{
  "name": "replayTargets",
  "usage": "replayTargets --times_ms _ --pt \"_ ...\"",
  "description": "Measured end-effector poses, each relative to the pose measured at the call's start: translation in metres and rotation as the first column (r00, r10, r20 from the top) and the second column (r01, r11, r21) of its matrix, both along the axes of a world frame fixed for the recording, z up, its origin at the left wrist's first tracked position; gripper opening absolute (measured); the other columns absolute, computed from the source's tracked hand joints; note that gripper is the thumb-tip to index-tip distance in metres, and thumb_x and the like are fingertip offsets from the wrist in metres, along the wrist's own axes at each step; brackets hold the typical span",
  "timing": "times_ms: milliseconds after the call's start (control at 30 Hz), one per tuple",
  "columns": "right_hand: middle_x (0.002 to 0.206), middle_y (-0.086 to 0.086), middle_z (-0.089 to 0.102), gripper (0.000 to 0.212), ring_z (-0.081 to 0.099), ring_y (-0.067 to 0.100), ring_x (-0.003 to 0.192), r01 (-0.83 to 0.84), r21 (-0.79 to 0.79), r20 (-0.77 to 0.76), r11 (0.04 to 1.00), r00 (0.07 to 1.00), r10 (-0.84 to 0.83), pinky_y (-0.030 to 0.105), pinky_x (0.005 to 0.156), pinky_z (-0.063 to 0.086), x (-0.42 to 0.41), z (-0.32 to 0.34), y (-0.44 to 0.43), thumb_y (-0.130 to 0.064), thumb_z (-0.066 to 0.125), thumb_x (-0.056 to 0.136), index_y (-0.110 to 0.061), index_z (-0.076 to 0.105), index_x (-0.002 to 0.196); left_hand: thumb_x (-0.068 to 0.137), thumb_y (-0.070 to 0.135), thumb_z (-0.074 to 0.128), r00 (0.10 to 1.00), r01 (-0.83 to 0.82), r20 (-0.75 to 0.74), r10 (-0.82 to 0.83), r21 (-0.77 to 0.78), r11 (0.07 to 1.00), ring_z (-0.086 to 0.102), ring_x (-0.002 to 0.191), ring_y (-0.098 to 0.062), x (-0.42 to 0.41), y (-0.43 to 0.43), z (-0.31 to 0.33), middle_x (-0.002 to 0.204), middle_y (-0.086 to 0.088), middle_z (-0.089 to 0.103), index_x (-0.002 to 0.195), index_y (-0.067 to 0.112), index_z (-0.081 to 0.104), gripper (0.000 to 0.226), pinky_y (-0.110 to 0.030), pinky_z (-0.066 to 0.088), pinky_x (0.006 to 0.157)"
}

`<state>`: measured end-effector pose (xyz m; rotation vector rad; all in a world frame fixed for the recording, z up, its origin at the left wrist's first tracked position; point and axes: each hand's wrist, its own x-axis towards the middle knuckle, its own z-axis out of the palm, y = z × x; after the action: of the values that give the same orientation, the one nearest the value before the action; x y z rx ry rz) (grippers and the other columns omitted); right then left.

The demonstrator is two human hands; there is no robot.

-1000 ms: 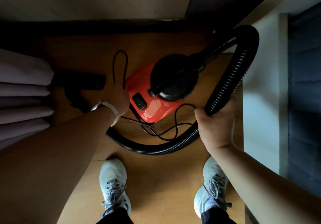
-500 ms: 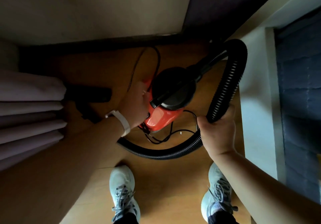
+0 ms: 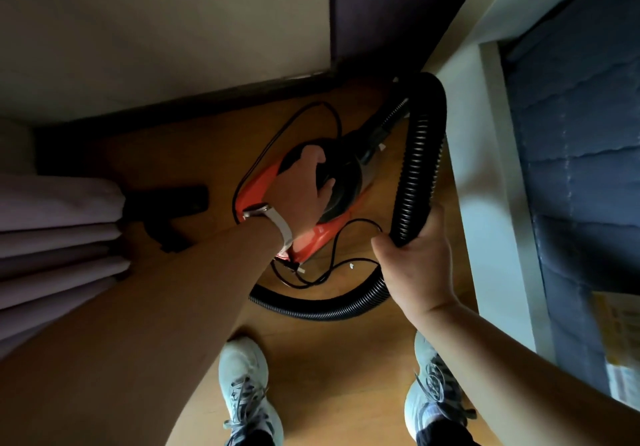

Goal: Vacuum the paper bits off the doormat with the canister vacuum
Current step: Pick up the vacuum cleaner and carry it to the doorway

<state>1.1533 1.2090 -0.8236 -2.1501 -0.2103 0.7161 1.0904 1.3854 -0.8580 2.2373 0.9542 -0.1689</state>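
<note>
Grip: our left hand lies over the black top of the red canister vacuum, fingers curled down around what looks like its carry handle — whether they have fully closed on it we cannot tell.
Other hand: our right hand is clamped around the ribbed black hose, at the bend where 1 loop rises and another trails across the floor.
Canister: it sits on the wooden floor in a dim corner, just ahead of our 2 shoes.
Cord: the thin power cable lies in loose loops around and beside the body.
Doormat: not in view, nor any paper bits.
Advice: we should lift straight up by the handle, keep the hose gathered, and watch the cord — it could snag underfoot.
</note>
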Motion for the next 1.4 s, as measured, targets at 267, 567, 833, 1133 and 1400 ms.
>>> replayTargets --times_ms 267,567,833,1133,1400 --pt "0.063 -0.007 0.052 0.037 0.054 0.003 0.052 -0.037 0.018 -0.041 0.999 0.998 0.038 0.019 0.045 0.046 0.008 0.006 -0.007 -0.004 0.07 0.076 -0.022 0.046 0.097 0.085 0.046 0.059 0.972 -0.151 -0.204 0.118 -0.154 0.976 0.067 0.07 -0.019 0.014 0.011 -0.001 0.076 -0.002 0.067 0.084 0.023 0.06 0.024 -0.044 0.06 0.066" --pt "0.055 -0.02 0.051 0.031 0.047 0.003 0.046 -0.007 0.17 -0.055 0.985 0.998 0.017 0.013 0.045 0.038 0.018 0.058 -0.004 0.0 0.067 0.077 -0.023 0.051 0.089 0.088 0.026 0.063 0.928 -0.373 -0.105 0.358 -0.206 0.905 0.054 0.059 -0.013 0.007 -0.018 0.039 0.067 -0.001 0.057 0.076 0.009 0.058 0.021 -0.022 0.041 0.048" --pt "0.059 -0.004 0.053 0.025 0.053 0.025 0.055 0.244 0.199 -0.216 0.949 0.956 -0.2 0.042 0.056 0.051 0.01 0.138 0.005 -0.018 0.062 0.065 -0.038 0.049 0.067 0.089 0.025 0.064 0.91 -0.412 -0.09 0.404 -0.289 0.864 0.059 0.064 -0.011 -0.005 -0.039 0.131 0.072 -0.001 0.062 0.082 0.009 0.06 0.018 -0.02 0.04 0.05" --pt "0.049 -0.01 0.049 0.024 0.047 0.02 0.045 0.272 0.254 -0.305 0.928 0.933 -0.19 0.034 0.051 0.043 -0.017 0.283 0.012 -0.004 0.061 0.08 -0.02 0.045 0.071 0.09 0.025 0.062 0.91 -0.413 -0.066 0.409 -0.235 0.88 0.048 0.06 -0.004 -0.042 -0.04 0.278 0.071 0.003 0.054 0.086 0.008 0.058 0.018 -0.009 0.035 0.042" --pt "0.054 -0.004 0.048 0.023 0.045 0.019 0.047 0.21 0.292 -0.304 0.933 0.945 -0.117 0.031 0.048 0.043 -0.045 0.422 0.022 0.004 0.056 0.081 -0.015 0.045 0.075 0.092 0.026 0.062 0.916 -0.39 0.023 0.401 -0.192 0.901 0.047 0.06 -0.001 -0.08 -0.028 0.427 0.07 0.005 0.053 0.084 0.011 0.056 0.018 -0.009 0.035 0.043"
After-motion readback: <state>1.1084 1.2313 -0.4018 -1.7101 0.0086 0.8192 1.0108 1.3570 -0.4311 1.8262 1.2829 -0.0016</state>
